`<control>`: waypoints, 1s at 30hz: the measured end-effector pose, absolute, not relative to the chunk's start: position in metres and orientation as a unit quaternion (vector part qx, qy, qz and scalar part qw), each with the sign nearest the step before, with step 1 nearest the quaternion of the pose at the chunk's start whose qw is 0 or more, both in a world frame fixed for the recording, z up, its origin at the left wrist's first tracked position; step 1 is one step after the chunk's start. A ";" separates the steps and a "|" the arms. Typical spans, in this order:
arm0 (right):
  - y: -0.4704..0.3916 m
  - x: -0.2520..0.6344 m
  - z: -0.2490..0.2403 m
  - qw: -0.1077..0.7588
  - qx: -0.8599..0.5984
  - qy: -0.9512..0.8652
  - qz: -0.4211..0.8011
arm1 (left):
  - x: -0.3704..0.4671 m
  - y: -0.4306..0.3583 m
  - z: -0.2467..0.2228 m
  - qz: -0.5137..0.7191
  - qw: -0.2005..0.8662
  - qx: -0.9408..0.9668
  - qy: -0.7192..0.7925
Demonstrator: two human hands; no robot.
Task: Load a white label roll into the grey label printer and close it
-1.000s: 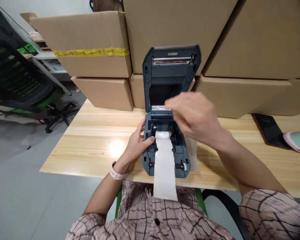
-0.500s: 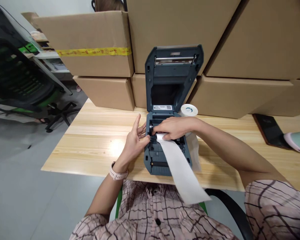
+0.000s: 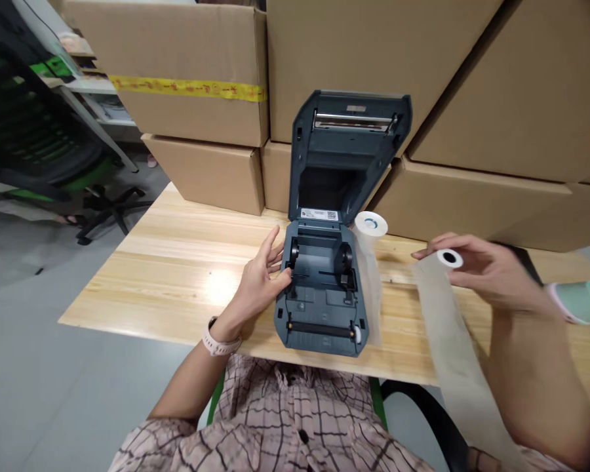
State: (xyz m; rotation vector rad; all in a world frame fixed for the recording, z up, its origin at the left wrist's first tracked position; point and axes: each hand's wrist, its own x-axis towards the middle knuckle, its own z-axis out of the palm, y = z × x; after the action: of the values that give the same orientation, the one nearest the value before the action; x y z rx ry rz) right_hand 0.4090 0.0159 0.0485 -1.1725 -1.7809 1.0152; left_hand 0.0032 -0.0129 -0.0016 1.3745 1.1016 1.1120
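A dark grey label printer stands on the table with its lid raised and its roll bay exposed. My left hand steadies its left side, thumb over the rim and the other fingers loosely spread along the outer wall. To the right of the printer, my right hand grips a small roll of white paper above the table. A long strip hangs from that roll toward my lap. Beside the printer's hinge sits another white roll, its loose paper trailing forward along the printer's side.
Stacked cardboard boxes line the back of the wooden table. A green cup lies on its side at the right, near a dark flat device partly behind my hand. An office chair stands on the floor at left.
My right hand has lifted the paper roll out of the printer's bay and carried it right, its strip trailing along. My left hand keeps its place on the printer's side.
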 end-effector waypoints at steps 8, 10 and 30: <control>0.028 0.404 -0.001 0.296 -0.488 -0.698 0.433 | 0.003 -0.012 -0.006 0.479 0.501 0.564 0.449; 0.041 0.408 0.008 0.306 -0.488 -0.704 0.417 | 0.002 -0.011 -0.008 0.481 0.504 0.561 0.447; 0.059 0.339 0.065 0.365 -0.504 -0.717 0.314 | 0.005 -0.012 -0.005 0.471 0.500 0.565 0.457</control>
State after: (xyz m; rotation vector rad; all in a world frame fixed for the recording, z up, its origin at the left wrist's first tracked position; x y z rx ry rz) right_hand 0.3390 0.0590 0.0652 -1.2953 -1.8445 0.8064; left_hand 0.0048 -0.0115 -0.0046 1.3652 1.1059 1.1395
